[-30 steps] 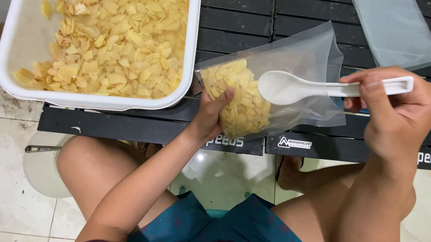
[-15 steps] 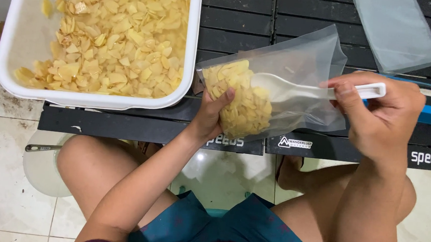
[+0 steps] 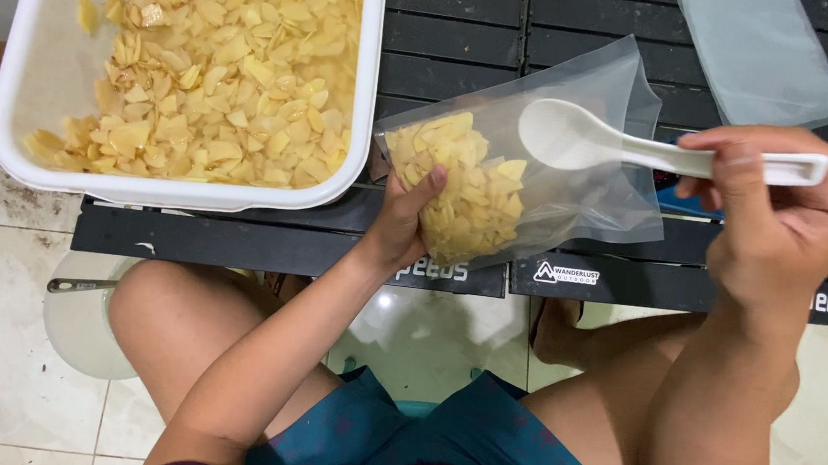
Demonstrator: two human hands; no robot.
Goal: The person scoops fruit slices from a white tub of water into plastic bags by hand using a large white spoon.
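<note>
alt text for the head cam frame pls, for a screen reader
The left hand holds a clear plastic bag partly filled with pale yellow chips, while the right hand holds an empty white plastic scoop over the bag. A white tub of the same chips sits on a black slatted table, with another clear bag at the far right.

I count two clear plastic bags: one part-filled with pale yellow chips, one empty and flat at top right. One white plastic spoon. One white rectangular tub of the same chips. One black slatted table. One round white lidded pan with a metal handle on the floor. Two hands: left, right. Chips too many to count.
</note>
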